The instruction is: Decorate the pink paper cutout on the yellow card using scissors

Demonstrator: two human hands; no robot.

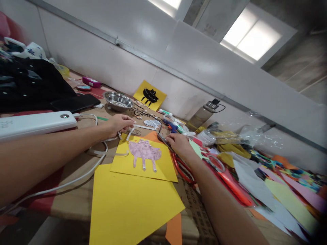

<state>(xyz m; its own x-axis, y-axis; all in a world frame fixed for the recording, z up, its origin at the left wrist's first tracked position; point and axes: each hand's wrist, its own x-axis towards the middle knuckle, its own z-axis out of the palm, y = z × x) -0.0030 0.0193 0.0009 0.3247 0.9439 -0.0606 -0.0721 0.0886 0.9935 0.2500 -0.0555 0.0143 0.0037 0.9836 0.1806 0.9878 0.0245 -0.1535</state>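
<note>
Two hands [120,123], one lilac cutout [144,151]

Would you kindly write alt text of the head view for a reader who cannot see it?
A person's left hand is at a thin white strip, the right hand by red-handled scissors. Nearer the camera, a pale purple, bead-dotted cutout lies on yellow paper.

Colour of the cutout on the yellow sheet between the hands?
The cutout is pale purple with mottled patches; best seen in the head view.
</note>
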